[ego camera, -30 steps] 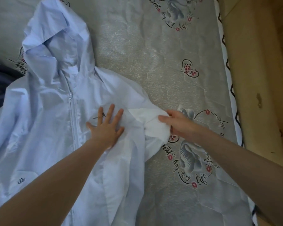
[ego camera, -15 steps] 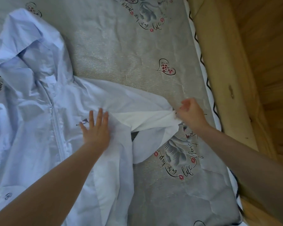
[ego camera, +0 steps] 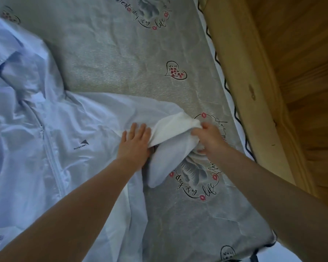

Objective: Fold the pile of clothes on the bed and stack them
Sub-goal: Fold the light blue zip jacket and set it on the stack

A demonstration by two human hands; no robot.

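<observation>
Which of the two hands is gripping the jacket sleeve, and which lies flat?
The right hand pinches the bunched white sleeve; the left hand lies flat, fingers spread, on the jacket.

bedsheet: grey, heart and script prints | wooden bed frame: along sheet's right edge

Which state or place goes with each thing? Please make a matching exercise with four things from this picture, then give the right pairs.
Things:
1. left hand
2. right hand
3. jacket
4. wooden frame

States or places:
A. pinching the bunched white sleeve
B. along the right edge of the mattress
C. pressed flat on the fabric, fingers spread
D. lying front up, zipper closed

Pairs: 1-C, 2-A, 3-D, 4-B
</observation>
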